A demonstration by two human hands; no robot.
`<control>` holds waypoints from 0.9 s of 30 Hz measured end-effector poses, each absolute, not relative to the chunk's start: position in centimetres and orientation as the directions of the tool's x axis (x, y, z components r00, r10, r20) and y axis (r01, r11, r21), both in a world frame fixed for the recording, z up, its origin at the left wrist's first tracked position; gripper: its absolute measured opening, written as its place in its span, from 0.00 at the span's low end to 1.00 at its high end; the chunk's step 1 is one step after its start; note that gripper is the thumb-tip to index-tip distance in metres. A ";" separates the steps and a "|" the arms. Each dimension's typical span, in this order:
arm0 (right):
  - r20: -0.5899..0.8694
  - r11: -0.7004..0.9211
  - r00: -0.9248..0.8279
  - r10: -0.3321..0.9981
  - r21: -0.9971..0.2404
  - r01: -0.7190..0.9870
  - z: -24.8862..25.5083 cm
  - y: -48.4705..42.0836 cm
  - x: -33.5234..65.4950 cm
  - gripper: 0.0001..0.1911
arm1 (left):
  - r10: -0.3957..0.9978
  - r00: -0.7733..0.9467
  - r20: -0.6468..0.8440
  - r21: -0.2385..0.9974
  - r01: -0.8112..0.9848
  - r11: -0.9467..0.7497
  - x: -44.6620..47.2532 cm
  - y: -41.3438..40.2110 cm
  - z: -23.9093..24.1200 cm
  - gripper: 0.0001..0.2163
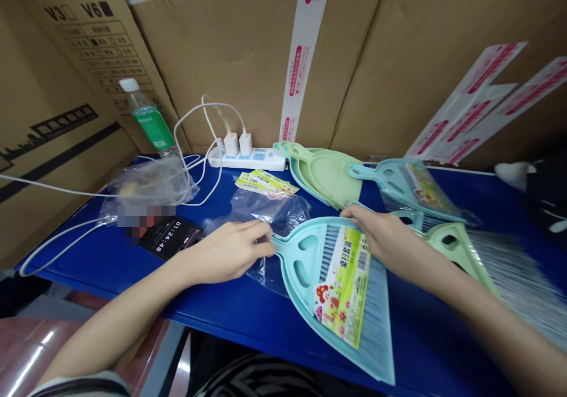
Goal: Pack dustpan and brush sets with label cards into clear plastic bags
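Observation:
A light blue dustpan and brush set [341,285] with a yellow-green label lies on the blue table [230,314] in front of me. My left hand [230,249] is closed in a pinch at the tip of its handle, over a clear plastic bag [266,214]. My right hand [385,231] rests on the set's upper right edge, fingers curled on it.
Green dustpans [323,172] are stacked behind, with another bagged blue set [407,187] and a green set [478,255] to the right. Paper labels [266,182], a power strip [248,158], a bottle [148,119], a timer phone [170,234] and a crumpled bag [146,187] lie left. Cardboard boxes wall the back.

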State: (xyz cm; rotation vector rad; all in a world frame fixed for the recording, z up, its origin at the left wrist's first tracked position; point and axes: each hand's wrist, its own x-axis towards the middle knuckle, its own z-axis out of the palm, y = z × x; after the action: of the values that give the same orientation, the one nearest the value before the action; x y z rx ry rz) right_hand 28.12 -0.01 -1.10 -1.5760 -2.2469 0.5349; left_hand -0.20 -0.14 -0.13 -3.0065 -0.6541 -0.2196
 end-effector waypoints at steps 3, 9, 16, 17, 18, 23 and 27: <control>0.070 0.319 -0.333 0.940 -0.520 0.792 -1.8 0.0 27.6 0.10 | 0.401 0.907 0.126 0.009 0.403 -0.915 0.1 -0.2 -0.1 0.11; 0.134 0.337 -0.319 0.938 -0.562 0.755 -2.6 -0.2 26.9 0.09 | 0.389 0.912 0.130 0.093 0.379 -0.921 0.3 -0.3 0.2 0.09; 0.140 0.277 -0.239 0.961 -0.519 0.809 -2.3 0.4 27.6 0.10 | 0.356 0.911 0.206 0.236 0.307 -0.922 0.2 -0.5 0.1 0.11; 0.142 0.277 -0.238 0.961 -0.507 0.816 -2.3 0.4 27.6 0.10 | 0.365 0.905 0.219 0.243 0.311 -0.919 0.2 -0.4 0.0 0.12; 0.144 0.279 -0.238 0.960 -0.498 0.821 -2.3 0.4 27.7 0.11 | 0.384 0.892 0.237 0.240 0.330 -0.913 0.1 -0.3 0.0 0.12; 0.139 0.280 -0.244 0.960 -0.511 0.813 -2.4 0.5 27.7 0.11 | 0.718 0.656 0.232 0.059 0.728 -0.683 -0.8 0.8 0.2 0.12; 0.140 0.290 -0.255 0.957 -0.515 0.806 -2.4 0.5 27.8 0.09 | 0.939 0.340 0.051 -0.153 0.932 -0.329 -1.5 2.0 0.8 0.11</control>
State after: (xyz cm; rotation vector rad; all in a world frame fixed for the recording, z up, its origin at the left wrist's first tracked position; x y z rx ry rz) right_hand 27.82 0.52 -2.40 -1.5787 -2.1411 0.4782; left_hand -1.53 1.99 0.77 -2.4407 -1.7198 0.0701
